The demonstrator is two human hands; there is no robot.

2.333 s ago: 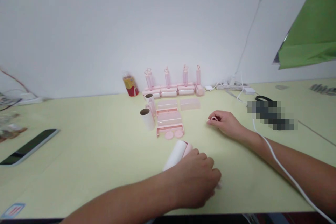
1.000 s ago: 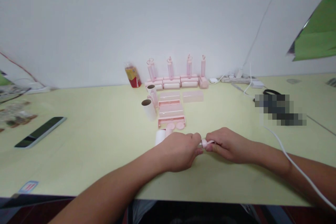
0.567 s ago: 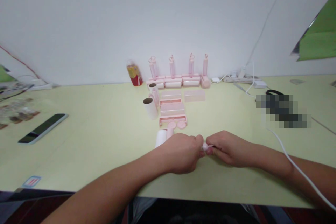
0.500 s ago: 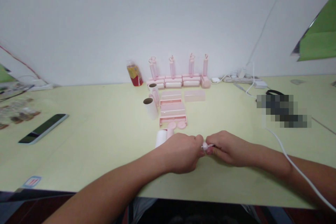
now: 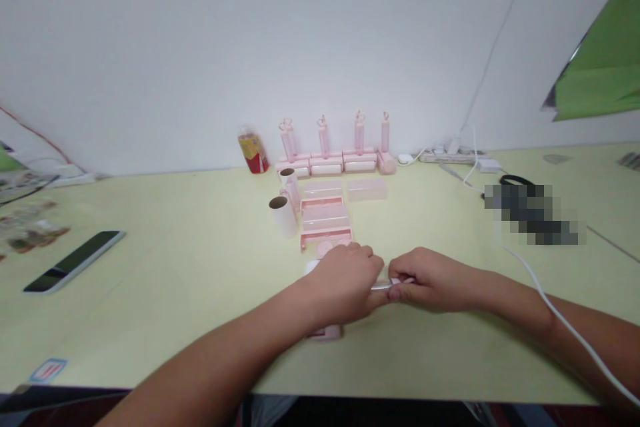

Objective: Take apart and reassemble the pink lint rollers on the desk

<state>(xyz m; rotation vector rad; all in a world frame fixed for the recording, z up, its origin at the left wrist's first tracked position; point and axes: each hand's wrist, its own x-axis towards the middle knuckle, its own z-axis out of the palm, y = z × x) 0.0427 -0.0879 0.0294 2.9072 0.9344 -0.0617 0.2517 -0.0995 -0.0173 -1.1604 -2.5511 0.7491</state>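
Observation:
My left hand (image 5: 345, 283) is closed around one end of a slim pale lint roller handle (image 5: 381, 285). My right hand (image 5: 433, 280) pinches its other end, where a small pinkish end piece shows. A short shiny stretch of the handle is bare between the two hands; the rest is hidden in my fingers. Under my left wrist a pink plastic part (image 5: 327, 332) sticks out. Just beyond that hand, the edge of a white roll (image 5: 312, 265) is partly covered. Open pink cases (image 5: 326, 238) with clear lids lie farther out.
Pink lint rollers (image 5: 326, 163) with upright handles line the wall. White paper rolls (image 5: 284, 219) stand left of the cases. A bottle (image 5: 253, 152) is at the back, a phone (image 5: 75, 261) at the left. A white cable (image 5: 537, 283) crosses above my right forearm.
A longer shiny stretch of the handle now shows between my hands. The left hand's fingers have loosened slightly, and a pink part now shows under the left wrist. The view has shifted slightly.

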